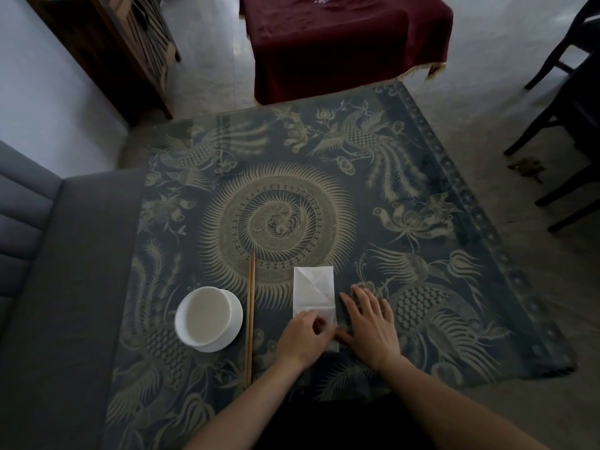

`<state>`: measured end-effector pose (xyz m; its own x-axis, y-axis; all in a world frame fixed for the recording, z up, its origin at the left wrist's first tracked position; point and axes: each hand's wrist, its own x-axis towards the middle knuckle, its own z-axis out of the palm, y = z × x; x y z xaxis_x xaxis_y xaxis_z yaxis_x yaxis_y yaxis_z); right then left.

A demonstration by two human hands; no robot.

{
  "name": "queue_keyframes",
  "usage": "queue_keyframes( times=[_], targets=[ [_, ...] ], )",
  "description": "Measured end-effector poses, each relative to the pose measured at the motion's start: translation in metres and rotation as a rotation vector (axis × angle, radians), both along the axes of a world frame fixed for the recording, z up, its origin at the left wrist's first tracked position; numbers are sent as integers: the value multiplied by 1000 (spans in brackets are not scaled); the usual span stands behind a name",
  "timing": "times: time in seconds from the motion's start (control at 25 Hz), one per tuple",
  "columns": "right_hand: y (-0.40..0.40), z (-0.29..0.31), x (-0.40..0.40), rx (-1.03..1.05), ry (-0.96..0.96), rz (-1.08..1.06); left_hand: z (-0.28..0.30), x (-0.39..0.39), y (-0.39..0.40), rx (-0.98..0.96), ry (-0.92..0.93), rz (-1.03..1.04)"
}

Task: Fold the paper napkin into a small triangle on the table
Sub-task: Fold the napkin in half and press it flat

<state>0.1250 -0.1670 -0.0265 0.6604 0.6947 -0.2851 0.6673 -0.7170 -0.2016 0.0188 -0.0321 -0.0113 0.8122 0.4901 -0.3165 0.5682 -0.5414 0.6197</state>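
Note:
A white paper napkin (313,292) lies on the patterned table (406,228) as a narrow upright rectangle with diagonal creases near its far end. My left hand (303,337) rests on the napkin's near end, fingers curled and pinching the paper there. My right hand (368,318) lies flat just right of the napkin, fingers spread on the tablecloth, thumb touching the napkin's near right edge. The near end of the napkin is hidden under my left hand.
A white bowl on a white saucer (208,318) stands left of the napkin. A pair of wooden chopsticks (250,319) lies between bowl and napkin, pointing away from me. A grey sofa (48,271) borders the table's left side; dark chairs (568,125) stand far right.

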Motion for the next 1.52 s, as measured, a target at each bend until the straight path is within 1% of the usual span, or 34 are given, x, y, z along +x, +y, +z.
queue_keyframes(
  times=[0.04, 0.16, 0.24, 0.36, 0.56, 0.76, 0.88, 1.0, 1.08, 1.16, 1.24, 1.32, 1.4, 1.52],
  targets=[
    [0, 0, -1, -7, -2, 1, 1, 2, 0, 5, 15, -17],
    [1, 0, -3, 1, -6, -16, 2, 2, 4, -2, 96, -178],
    [2, 0, -4, 17, -4, -35, 2, 0, 6, 1, 135, -244],
    [3, 0, -4, 19, -8, -33, 0, -2, 5, 32, 116, -248],
    [2, 0, -3, 1, -6, -21, -1, -5, 11, -2, 86, -257],
    [-1, 4, 1, 116, -27, -78, 1, -6, 19, -160, 15, -70],
    [-1, 6, 2, 181, -24, -110, 2, -4, 23, -244, -67, 93],
    [2, 9, 1, 162, -12, -80, 6, -5, 26, -442, -183, 382],
    [9, 9, 0, 86, 10, -20, 9, -7, 27, -591, -253, 621],
    [20, 6, -1, 18, 38, 30, 12, -7, 27, -665, -312, 820],
    [32, 2, -2, -27, 64, 52, 17, -6, 29, -666, -363, 942],
    [37, -1, -1, -58, 77, 71, 23, -7, 30, -600, -386, 989],
    [35, -5, 4, -88, 66, 96, 27, -9, 31, -512, -385, 996],
    [22, -4, 17, -131, -1, 89, 27, -11, 30, -420, -371, 933]
  ],
)
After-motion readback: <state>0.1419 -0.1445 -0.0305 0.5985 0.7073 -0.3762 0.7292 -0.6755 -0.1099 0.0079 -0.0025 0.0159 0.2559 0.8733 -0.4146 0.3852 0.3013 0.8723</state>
